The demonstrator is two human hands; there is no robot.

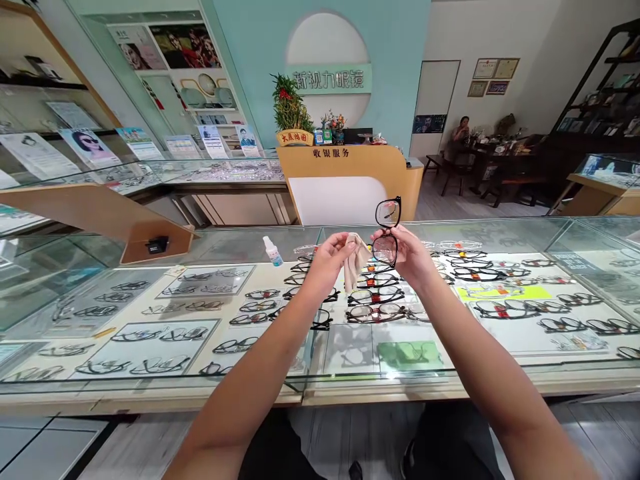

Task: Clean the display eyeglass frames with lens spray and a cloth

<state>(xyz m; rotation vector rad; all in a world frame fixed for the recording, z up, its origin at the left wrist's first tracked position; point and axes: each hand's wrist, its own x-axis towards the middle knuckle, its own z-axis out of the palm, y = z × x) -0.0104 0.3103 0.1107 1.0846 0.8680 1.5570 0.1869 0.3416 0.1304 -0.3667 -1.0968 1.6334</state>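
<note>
Above the glass display counter, my left hand (333, 257) pinches a light beige cloth (356, 261) that hangs down from the fingers. Just to its right, my right hand (407, 252) holds a pair of black-framed glasses (388, 212) by the middle, turned on end with one lens above the other. The cloth is close to the lower lens; whether they touch is hard to tell. A small white spray bottle (273, 251) with a blue label stands on the counter, left of my left hand.
Below the hands, the glass counter (313, 387) holds rows of eyeglasses. A wooden-framed mirror or stand (100, 210) is on its left. Beyond are a wooden cashier desk (345, 163) and a seated person (461, 130) at a far table.
</note>
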